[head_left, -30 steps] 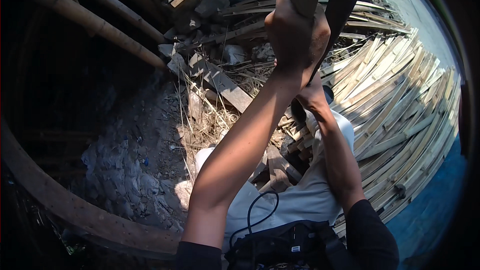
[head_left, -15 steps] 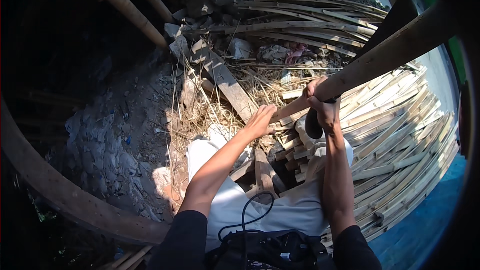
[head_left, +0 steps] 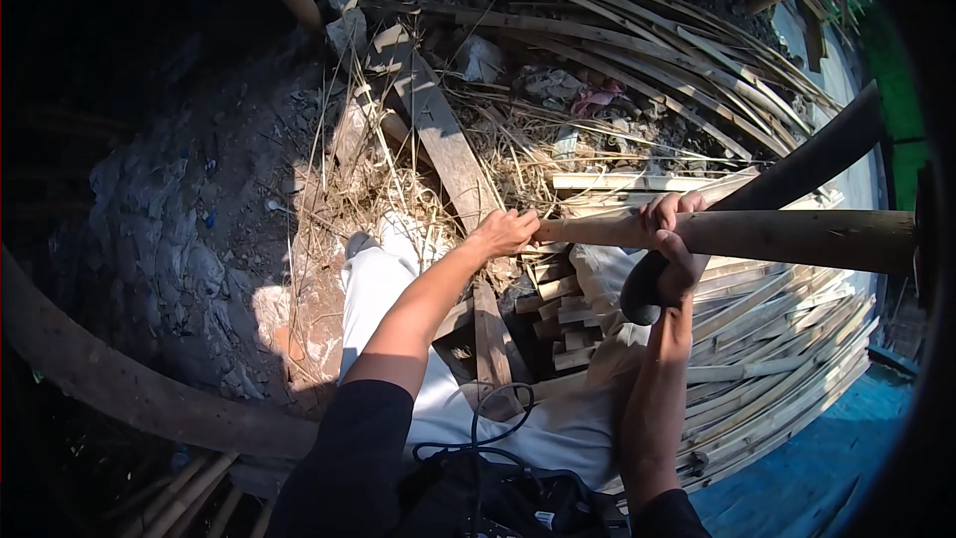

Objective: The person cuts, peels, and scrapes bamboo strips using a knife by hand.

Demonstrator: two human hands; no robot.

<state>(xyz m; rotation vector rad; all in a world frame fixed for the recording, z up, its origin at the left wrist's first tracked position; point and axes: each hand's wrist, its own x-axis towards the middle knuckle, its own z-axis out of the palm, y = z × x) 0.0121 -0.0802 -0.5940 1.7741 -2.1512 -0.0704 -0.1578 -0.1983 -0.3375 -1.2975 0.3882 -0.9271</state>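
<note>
A thick bamboo pole lies crosswise in front of me, running off to the right. At its left end, my left hand is closed around the tip. My right hand is closed around a dark machete, its rounded handle end showing below the fist. The fingers of that same hand also wrap against the pole. Behind the pole the machete blade slants up to the right. Whether its edge touches the bamboo cannot be seen.
Split bamboo strips are stacked at my right, and more strips lie at the back. A wooden plank slants amid dry straw. Rubble and dirt cover the left side. A blue sheet spreads at lower right.
The pole's right part has swung down from a steep slant to nearly level. My right hand and the machete have moved slightly right and lower; the blade now shows above the pole.
</note>
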